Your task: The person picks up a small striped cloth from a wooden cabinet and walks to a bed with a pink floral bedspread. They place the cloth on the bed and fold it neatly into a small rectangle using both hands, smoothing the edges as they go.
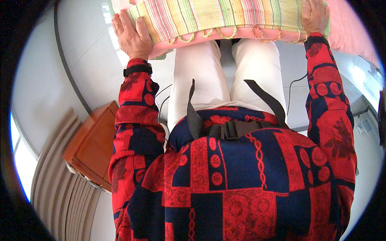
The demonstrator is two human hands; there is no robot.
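Observation:
A striped cloth (pixel 211 18) with looped cord trim along its near edge lies over a pink padded surface (pixel 181 43) at the top of the view. My left hand (pixel 134 34) rests palm down at the cloth's left end, fingers spread, holding nothing visible. At the right end, my right hand (pixel 315 16) lies on the cloth; its fingertips run out of the picture at the top. Whether it pinches the fabric cannot be made out. The far edge of the cloth is cut off by the frame.
Below the near edge are my legs in white trousers (pixel 199 75). Two black strap ends hang from a buckled belt (pixel 232 129) at my waist. A reddish-brown wooden cabinet (pixel 96 144) stands at left beside a gathered curtain (pixel 57 168). Thin dark cables (pixel 290 93) run across the pale tiled floor.

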